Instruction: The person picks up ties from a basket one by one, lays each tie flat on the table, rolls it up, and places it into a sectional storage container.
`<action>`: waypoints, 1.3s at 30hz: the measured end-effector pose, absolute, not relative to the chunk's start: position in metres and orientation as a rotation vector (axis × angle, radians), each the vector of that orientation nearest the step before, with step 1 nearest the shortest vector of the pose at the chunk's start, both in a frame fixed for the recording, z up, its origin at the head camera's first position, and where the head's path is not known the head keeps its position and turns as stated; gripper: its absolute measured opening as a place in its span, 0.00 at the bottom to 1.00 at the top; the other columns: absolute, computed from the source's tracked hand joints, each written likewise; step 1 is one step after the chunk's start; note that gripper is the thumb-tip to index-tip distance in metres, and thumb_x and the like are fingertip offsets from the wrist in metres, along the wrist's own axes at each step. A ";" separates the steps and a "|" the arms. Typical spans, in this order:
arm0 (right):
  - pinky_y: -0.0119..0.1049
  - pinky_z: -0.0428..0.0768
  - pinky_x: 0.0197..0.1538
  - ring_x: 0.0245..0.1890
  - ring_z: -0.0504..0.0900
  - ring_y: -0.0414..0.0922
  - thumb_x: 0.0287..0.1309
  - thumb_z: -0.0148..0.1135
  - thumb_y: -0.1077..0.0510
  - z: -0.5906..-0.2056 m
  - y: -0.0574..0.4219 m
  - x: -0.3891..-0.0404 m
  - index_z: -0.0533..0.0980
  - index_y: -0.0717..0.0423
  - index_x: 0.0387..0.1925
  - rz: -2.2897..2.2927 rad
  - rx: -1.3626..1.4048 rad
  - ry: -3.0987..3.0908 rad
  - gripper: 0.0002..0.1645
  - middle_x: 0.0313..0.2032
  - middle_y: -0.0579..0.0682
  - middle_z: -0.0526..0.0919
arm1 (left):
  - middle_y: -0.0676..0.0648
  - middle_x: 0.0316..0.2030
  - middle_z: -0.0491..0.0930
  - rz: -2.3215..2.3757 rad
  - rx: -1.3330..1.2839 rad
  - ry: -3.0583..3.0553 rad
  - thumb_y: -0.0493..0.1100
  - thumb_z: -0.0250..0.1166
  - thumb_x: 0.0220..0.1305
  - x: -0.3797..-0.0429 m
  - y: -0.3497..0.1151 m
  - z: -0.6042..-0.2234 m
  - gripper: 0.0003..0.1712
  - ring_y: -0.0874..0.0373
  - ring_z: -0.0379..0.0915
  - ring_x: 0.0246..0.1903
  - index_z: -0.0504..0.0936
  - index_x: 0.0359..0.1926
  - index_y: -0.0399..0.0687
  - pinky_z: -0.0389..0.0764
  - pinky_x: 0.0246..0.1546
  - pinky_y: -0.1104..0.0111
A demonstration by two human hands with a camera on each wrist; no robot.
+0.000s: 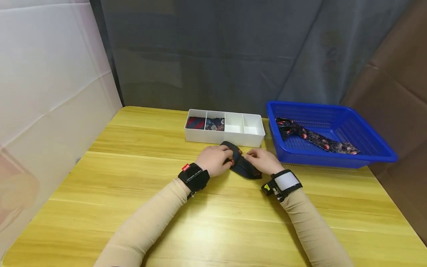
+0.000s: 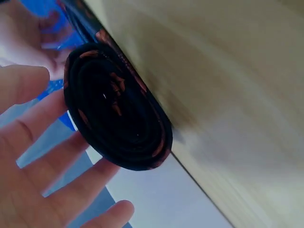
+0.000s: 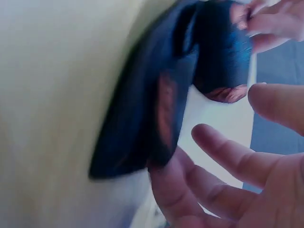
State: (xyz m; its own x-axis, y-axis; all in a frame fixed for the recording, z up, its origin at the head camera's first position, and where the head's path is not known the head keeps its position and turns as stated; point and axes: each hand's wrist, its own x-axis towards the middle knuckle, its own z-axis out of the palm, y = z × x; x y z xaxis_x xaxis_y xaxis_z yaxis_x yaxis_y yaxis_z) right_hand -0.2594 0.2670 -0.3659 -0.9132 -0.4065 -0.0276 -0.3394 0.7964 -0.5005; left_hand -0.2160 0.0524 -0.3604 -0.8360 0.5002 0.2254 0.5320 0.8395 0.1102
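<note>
A dark necktie with red-orange motifs [image 1: 246,168] lies on the table, partly wound into a flat coil [image 2: 114,109] that stands on its edge in the left wrist view. My left hand [image 1: 213,159] is at the coil, its fairly straight, spread fingers touching the side. The tie's unrolled wide end [image 3: 137,109] reaches toward my right hand [image 1: 265,162]. There, one fingertip touches the edge of that end, while the thumb and forefinger stand apart from the cloth in the right wrist view.
Behind the hands stands a white divided box [image 1: 227,138], with a striped rolled tie [image 1: 195,122] and a floral one [image 1: 215,124] in its two left compartments. To the right, a blue plastic basket [image 1: 333,158] holds a loose floral tie [image 1: 328,142].
</note>
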 end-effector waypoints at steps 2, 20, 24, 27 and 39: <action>0.42 0.78 0.34 0.29 0.81 0.49 0.67 0.54 0.47 -0.365 0.271 -0.255 0.77 0.63 0.52 -0.823 -0.579 2.783 0.24 0.40 0.58 0.83 | 0.54 0.38 0.77 -0.296 -0.804 -2.833 0.53 0.63 0.66 -0.219 0.049 -0.360 0.08 0.59 0.73 0.31 0.81 0.37 0.56 0.73 0.34 0.65; 0.28 0.65 0.15 0.15 0.80 0.44 0.70 0.53 0.45 -0.379 0.286 -0.227 0.55 0.56 0.67 -1.403 -0.476 1.952 0.33 0.38 0.59 0.82 | 0.53 0.47 0.80 -0.359 -0.954 -2.926 0.46 0.66 0.63 -0.225 0.040 -0.354 0.16 0.60 0.75 0.44 0.81 0.52 0.54 0.74 0.48 0.66; 0.28 0.69 0.18 0.22 0.84 0.46 0.72 0.50 0.47 -0.380 0.290 -0.227 0.69 0.62 0.59 -1.383 -0.573 1.823 0.25 0.43 0.62 0.75 | 0.53 0.49 0.80 -0.388 -0.998 -2.926 0.45 0.66 0.64 -0.222 0.039 -0.356 0.17 0.59 0.76 0.46 0.82 0.53 0.54 0.74 0.49 0.65; 0.28 0.72 0.21 0.26 0.85 0.47 0.73 0.48 0.48 -0.381 0.293 -0.227 0.74 0.62 0.59 -1.361 -0.613 1.733 0.26 0.48 0.64 0.71 | 0.52 0.51 0.80 -0.409 -1.004 -2.925 0.45 0.65 0.64 -0.221 0.038 -0.358 0.17 0.58 0.76 0.49 0.82 0.54 0.53 0.74 0.51 0.65; 0.31 0.73 0.35 0.51 0.81 0.49 0.74 0.41 0.43 -0.380 0.278 -0.234 0.61 0.58 0.67 -1.657 -0.497 1.562 0.30 0.61 0.52 0.75 | 0.45 0.60 0.75 -0.677 -1.107 -2.984 0.42 0.50 0.71 -0.229 0.022 -0.357 0.21 0.52 0.68 0.62 0.79 0.60 0.46 0.64 0.63 0.62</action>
